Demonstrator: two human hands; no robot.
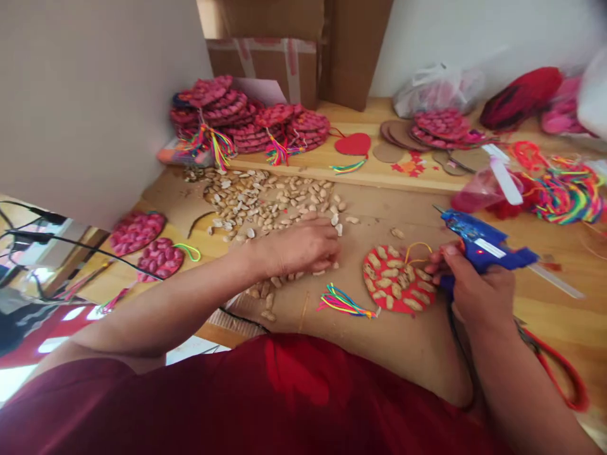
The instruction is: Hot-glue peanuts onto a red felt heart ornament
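Note:
In my right hand is a blue hot glue gun, its nozzle pointing up and left and a clear glue stick sticking out of its back. To the left of that hand lies a red heart with peanuts stuck over its face, a yellow loop at its top and a multicoloured tassel at its tip. My left hand is over the near right side of a spread of loose peanuts. Its fingers curl down and together, so whatever they hold is hidden.
Stacks of pink peanut-covered pieces stand on the raised back board beside a plain red heart. Two pink pieces lie at left near a black cable. Coloured yarn is at right, and red-handled scissors lie beside my right forearm.

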